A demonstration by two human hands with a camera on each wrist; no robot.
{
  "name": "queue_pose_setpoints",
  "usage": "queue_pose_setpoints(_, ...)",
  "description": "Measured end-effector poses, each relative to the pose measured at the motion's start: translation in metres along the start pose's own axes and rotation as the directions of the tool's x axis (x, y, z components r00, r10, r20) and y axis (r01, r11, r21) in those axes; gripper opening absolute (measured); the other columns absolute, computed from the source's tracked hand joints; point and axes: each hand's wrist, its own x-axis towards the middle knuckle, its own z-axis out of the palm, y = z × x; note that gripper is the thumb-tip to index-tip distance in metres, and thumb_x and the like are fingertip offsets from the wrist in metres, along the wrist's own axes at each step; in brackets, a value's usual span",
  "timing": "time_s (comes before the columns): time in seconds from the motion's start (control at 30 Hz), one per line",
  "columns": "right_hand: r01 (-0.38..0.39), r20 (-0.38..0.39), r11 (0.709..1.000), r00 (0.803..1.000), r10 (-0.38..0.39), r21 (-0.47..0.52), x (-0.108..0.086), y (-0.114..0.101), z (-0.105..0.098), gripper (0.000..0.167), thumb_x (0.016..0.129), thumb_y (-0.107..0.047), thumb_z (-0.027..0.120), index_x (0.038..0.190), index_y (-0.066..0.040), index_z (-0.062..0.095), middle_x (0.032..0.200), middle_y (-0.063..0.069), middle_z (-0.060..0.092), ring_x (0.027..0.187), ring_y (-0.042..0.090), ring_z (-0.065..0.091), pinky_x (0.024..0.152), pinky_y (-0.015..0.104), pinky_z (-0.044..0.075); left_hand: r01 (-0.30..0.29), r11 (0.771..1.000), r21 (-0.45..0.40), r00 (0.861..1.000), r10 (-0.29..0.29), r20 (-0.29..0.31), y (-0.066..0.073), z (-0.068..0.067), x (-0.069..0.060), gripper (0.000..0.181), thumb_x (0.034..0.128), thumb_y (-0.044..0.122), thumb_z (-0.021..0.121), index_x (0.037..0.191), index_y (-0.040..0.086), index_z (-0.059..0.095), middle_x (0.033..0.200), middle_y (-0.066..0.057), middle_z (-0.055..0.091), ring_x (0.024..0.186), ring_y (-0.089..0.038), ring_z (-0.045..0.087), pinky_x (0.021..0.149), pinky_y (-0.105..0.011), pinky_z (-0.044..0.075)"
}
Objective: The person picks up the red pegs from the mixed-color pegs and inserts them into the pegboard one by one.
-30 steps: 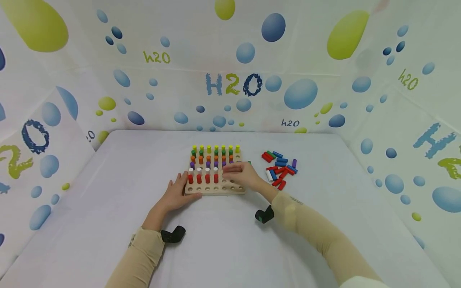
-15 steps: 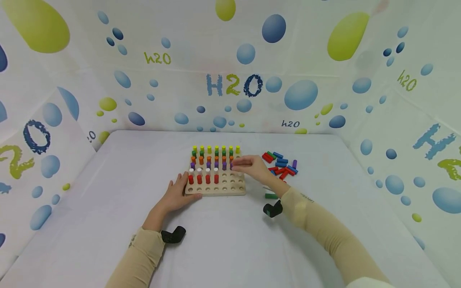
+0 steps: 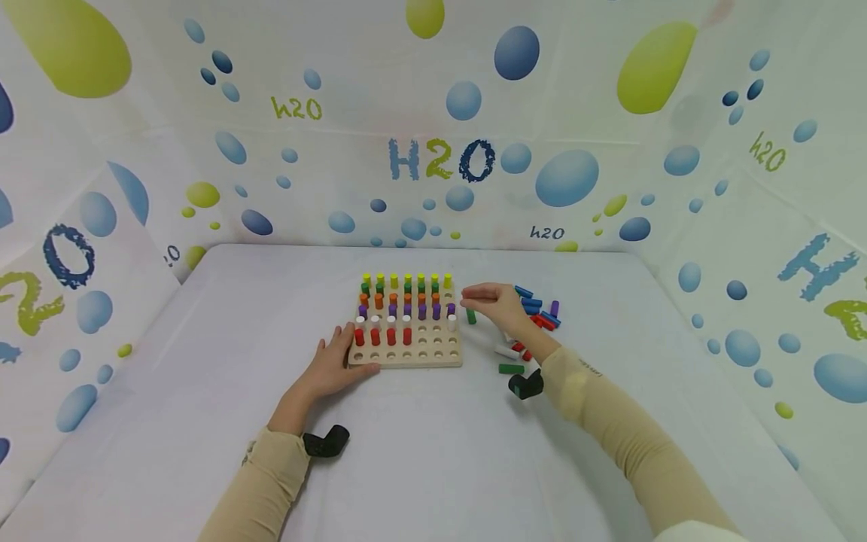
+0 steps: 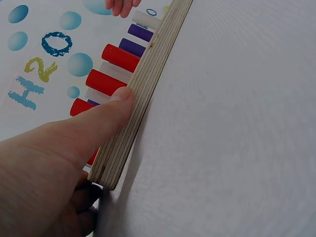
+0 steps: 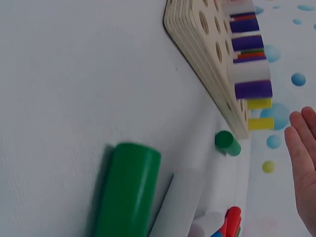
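A wooden pegboard (image 3: 406,360) carries rows of upright pegs, from yellow at the back to red at the front. My left hand (image 3: 332,369) holds its near left corner, the thumb (image 4: 121,98) against the front edge and the fingers along the left side. Just off the board's right side, my right hand (image 3: 497,305) hovers with nearly straight fingers; I see nothing between them. Below its fingertips stands or lies a green peg (image 3: 471,316) beside the board. At the right end of the white row is a lone white peg (image 3: 451,322).
Loose blue pegs (image 3: 530,303), red ones and a purple peg (image 3: 555,309) lie to the right, partly hidden by my right hand. Nearer me are a white peg (image 3: 506,352) and a green peg (image 3: 511,369). Printed cloth walls surround the white table (image 3: 420,452).
My right hand has moved right, from over the board to beside it, uncovering the right-end white and purple pegs. The left hand keeps its place on the corner.
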Motion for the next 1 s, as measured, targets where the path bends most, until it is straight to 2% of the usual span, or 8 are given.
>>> queue_pose_setpoints(0.23, 0.019, -0.052, 1.000, 0.998, -0.020, -0.009, 0.007, 0.008, -0.011, 0.038, 0.083, -0.027, 0.068, 0.114, -0.006, 0.062, 0.113, 0.009, 0.063, 0.101, 0.019, 0.061, 0.090, 0.032, 0.047, 0.005, 1.000, -0.004, 1.000, -0.005, -0.001, 0.000, -0.002, -0.001, 0.101, 0.0800, 0.050, 0.063, 0.144, -0.006, 0.008, 0.148, -0.024, 0.014, 0.137, -0.038, 0.001, 0.107, -0.053, -0.006)
queue_pose_setpoints(0.47, 0.030, -0.084, 0.999, 0.996, -0.028, 0.032, 0.010, 0.017, -0.022, 0.038, 0.082, -0.024, 0.070, 0.113, -0.002, 0.062, 0.112, 0.012, 0.063, 0.101, 0.021, 0.061, 0.089, 0.031, 0.047, -0.005, 1.000, -0.007, 1.000, 0.005, 0.005, 0.001, -0.002, -0.001, 0.101, 0.0803, 0.051, 0.063, 0.144, -0.006, 0.008, 0.148, -0.025, 0.014, 0.137, -0.038, 0.001, 0.107, -0.053, -0.006)
queue_pose_setpoints(0.7, 0.009, -0.117, 1.000, 0.993, -0.010, -0.002, 0.010, 0.022, -0.029, 0.038, 0.082, -0.023, 0.069, 0.113, -0.002, 0.062, 0.112, 0.012, 0.064, 0.101, 0.021, 0.061, 0.088, 0.032, 0.047, 0.002, 1.000, -0.012, 1.000, -0.002, 0.003, 0.005, -0.003, -0.001, 0.101, 0.0799, 0.050, 0.063, 0.144, -0.006, 0.009, 0.148, -0.025, 0.015, 0.137, -0.038, 0.002, 0.108, -0.053, -0.006)
queue_pose_setpoints(1.0, -0.028, -0.151, 0.997, 0.988, 0.018, -0.070, 0.016, 0.039, -0.039, 0.038, 0.084, -0.024, 0.068, 0.114, -0.002, 0.062, 0.112, 0.012, 0.063, 0.103, 0.022, 0.059, 0.089, 0.031, 0.047, 0.005, 1.000, -0.018, 1.000, -0.005, 0.000, 0.005, -0.003, -0.002, 0.100, 0.0804, 0.048, 0.064, 0.143, -0.006, 0.009, 0.148, -0.025, 0.015, 0.137, -0.039, 0.002, 0.107, -0.054, -0.006)
